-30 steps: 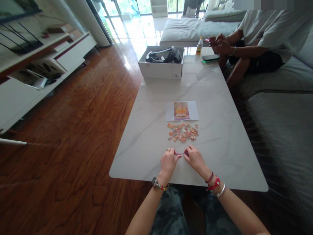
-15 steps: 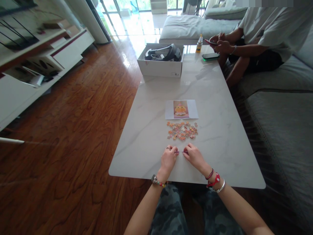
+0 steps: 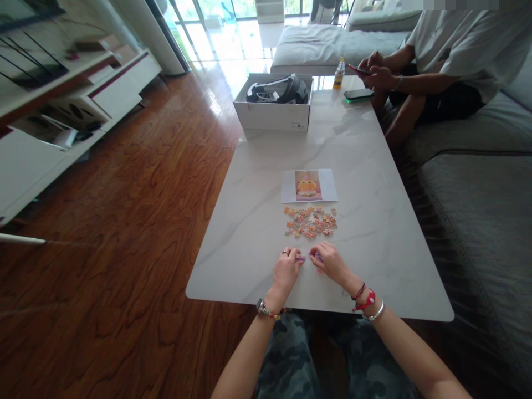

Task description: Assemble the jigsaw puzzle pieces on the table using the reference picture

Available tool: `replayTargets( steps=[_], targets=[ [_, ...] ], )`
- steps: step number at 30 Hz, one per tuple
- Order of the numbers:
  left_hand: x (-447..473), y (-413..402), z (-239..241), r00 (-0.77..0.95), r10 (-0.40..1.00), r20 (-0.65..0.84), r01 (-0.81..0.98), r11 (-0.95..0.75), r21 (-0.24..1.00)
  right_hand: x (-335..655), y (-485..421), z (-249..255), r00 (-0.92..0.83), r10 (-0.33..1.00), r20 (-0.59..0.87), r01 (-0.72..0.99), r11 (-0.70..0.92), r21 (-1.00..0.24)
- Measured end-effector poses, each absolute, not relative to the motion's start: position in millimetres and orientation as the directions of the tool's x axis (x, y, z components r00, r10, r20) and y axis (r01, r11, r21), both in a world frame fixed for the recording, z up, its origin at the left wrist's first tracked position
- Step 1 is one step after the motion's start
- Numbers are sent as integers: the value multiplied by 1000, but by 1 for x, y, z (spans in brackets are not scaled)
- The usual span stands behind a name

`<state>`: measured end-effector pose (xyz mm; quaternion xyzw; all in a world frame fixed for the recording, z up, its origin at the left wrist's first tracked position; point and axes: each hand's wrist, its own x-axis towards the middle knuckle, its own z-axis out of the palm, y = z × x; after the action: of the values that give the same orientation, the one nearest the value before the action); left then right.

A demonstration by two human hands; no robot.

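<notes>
My left hand (image 3: 286, 270) rests low over the white table (image 3: 233, 238), its fingers closed on a purple puzzle piece (image 3: 300, 258). Close to its right, my right hand (image 3: 330, 260) pinches another purple puzzle piece (image 3: 318, 256); a small gap separates the two. A pinkish piece (image 3: 319, 271) shows beneath my right hand, partly covered. Beyond both hands lies a loose pile of orange and pink puzzle pieces (image 3: 310, 223). Behind the pile is a paper sheet (image 3: 328, 185) printed with a picture of an orange figure.
A white box (image 3: 272, 117) with a black headset-like device (image 3: 286, 90) stands at the table's far end. A bottle (image 3: 338, 75) and a phone (image 3: 358, 96) are at the far right corner. Another person (image 3: 440, 72) sits on the grey sofa (image 3: 477, 188), holding a phone.
My right hand has lifted and shifted slightly, showing more of its purple piece and the pinkish piece below. My left hand stays nearly in place.
</notes>
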<state>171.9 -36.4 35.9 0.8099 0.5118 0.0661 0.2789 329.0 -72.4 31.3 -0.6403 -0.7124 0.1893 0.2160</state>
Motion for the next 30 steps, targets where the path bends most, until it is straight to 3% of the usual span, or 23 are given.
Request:
replayTargets(
  steps=[11, 21, 30],
  targets=[
    [171, -36, 37, 476, 860, -185, 800, -336, 496, 330, -73, 39, -251, 965, 78, 806, 253, -535],
    [170, -34, 35, 485, 853, -190, 778, -322, 540, 334, -71, 30, -66, 998, 20, 603, 56, -796],
    [169, -35, 35, 486, 855, -181, 773, -324, 545, 339, -58, 30, -223, 974, -34, 686, 132, -715]
  ],
)
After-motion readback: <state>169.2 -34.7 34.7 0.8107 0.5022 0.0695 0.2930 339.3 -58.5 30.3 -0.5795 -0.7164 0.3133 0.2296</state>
